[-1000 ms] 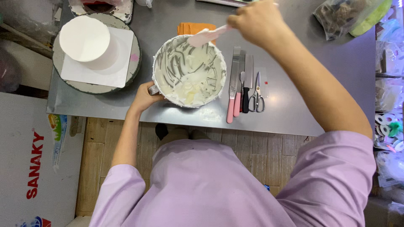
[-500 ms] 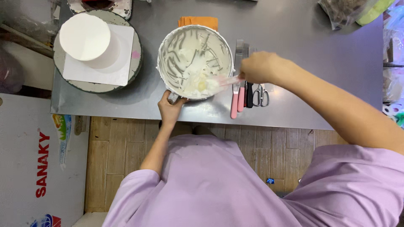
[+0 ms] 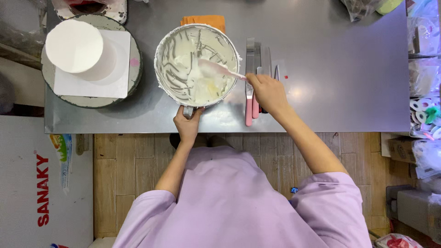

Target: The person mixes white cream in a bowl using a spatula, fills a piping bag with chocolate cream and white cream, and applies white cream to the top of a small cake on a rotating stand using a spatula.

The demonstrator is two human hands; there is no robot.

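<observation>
Left hand [image 3: 187, 123] clamped on bowl [image 3: 197, 65] handle at near rim. Right hand [image 3: 268, 92] closed round spatula [image 3: 218, 69], blade lying leftward from it into cream at bowl centre. Cake [image 3: 78, 48] far left on surface [image 3: 330, 82].

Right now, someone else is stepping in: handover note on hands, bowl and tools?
Left hand: grip on the handle at the near rim of the metal bowl.
Right hand: holds the spatula, blade inside the bowl over the cream.
White cake stands on the turntable, left of the bowl. Pink-handled knives lie right of the bowl.
Done: cake coated white, bowl walls scraped.
Left: a patch of cream remains on the bowl bottom.
</observation>
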